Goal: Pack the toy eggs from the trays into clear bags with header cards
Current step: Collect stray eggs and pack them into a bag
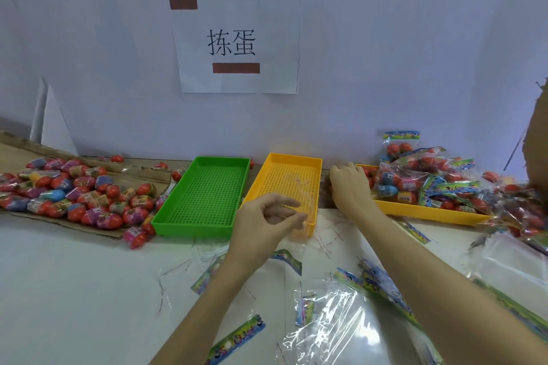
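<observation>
The loose red toy eggs with coloured printed wrap bands (89,198) lie heaped on a flattened sheet of brown cardboard (17,154) at the left of the white desk (74,290), a few strays resting along the wall behind it and at the cardboard's near edge. Beside them stands a green perforated plastic tray (204,198), and just to its right a yellow perforated plastic tray (284,184); both hold no eggs. The left hand (264,222) hovers over the yellow tray's near corner, its fingers curled with thumb and forefinger close together in a pinching grip on a thin clear piece of film (299,190); what exactly that film is cannot be told. The right hand (351,187) reaches past the yellow tray to the left end of a second, wider yellow plastic tray (427,212), fingers curled downward over something at its rim; what that grip encloses is hidden by the hand itself. That wider tray is piled with filled clear bags of eggs topped by colourful header cards (415,178), the heap spilling over its right side onto the desk. In front of the person, empty clear bags with printed header cards (335,323) lie scattered and overlapping, partly under the right forearm, with thin clear strips strewn among them. On the white wall behind hangs a white paper sign with black characters (237,43).
</observation>
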